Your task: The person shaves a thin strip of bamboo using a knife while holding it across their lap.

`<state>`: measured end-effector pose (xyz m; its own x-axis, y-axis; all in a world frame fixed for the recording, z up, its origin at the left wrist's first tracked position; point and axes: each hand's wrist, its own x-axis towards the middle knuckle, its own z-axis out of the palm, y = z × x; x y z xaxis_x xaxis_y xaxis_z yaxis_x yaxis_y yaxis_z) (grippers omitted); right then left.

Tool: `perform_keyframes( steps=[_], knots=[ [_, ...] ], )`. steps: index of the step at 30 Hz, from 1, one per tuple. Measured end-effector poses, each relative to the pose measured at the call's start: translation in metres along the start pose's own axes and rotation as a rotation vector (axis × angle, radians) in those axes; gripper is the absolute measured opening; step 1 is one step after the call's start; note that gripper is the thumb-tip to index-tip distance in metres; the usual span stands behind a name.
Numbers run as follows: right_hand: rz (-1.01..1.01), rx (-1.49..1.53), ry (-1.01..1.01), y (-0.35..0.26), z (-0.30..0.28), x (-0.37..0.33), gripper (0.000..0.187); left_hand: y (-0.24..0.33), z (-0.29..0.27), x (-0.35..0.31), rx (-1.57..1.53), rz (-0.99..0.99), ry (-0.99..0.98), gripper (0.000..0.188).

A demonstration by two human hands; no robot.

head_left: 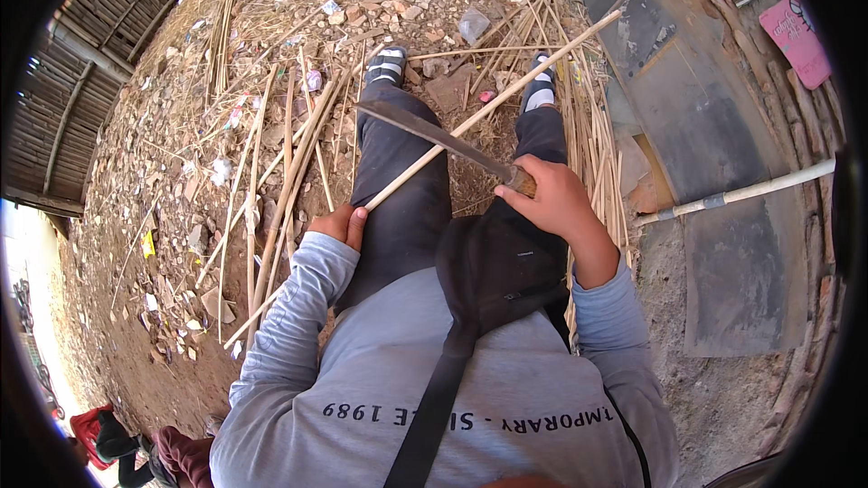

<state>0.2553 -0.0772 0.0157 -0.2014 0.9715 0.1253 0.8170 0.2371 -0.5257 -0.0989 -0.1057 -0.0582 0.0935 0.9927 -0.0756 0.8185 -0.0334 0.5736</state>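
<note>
Dry, brown ground (172,253) is strewn with stones, straw and scraps of litter, and is bounded at the upper left by a slatted wall (77,81). At the right, dark flat sheets (705,117) are laid out, with a pale pole (750,189) set across them and a pink panel (796,41) placed near the rim of the view. One long, pale bamboo strip (506,99) is held by the left hand (342,225), whose grip is closed around it beside the left thigh; from there it is slanted up and rightward, past the right foot (539,86). By the right hand (553,201), a machete (425,134) is held, the grip wrapped firmly about its handle. Its blade is pointed leftward and crossed over the strip near the inner side of the left leg; whether the two are touching cannot be told. More loose strips (312,158) are scattered on both sides of the legs. Over the lap, a black bag (506,267) is worn on a shoulder strap.
</note>
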Motion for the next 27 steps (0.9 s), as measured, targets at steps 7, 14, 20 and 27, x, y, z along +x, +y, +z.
perform_keyframes(
  steps=[7,14,20,27],
  knots=[
    [0.008,-0.156,-0.086,0.030,0.022,0.037,0.033,-0.010,0.005,0.004,0.084,0.047,0.020,0.045],
    [-0.018,-0.241,-0.132,0.012,0.023,0.042,0.027,-0.014,0.002,0.012,0.032,0.089,-0.001,0.044],
    [0.172,-0.029,0.019,0.054,0.015,0.067,0.028,-0.005,-0.002,0.014,0.006,0.098,-0.022,0.046],
    [0.108,-0.032,-0.116,0.050,0.024,0.058,0.027,-0.004,-0.011,0.013,0.000,0.054,-0.104,0.045]
  ],
)
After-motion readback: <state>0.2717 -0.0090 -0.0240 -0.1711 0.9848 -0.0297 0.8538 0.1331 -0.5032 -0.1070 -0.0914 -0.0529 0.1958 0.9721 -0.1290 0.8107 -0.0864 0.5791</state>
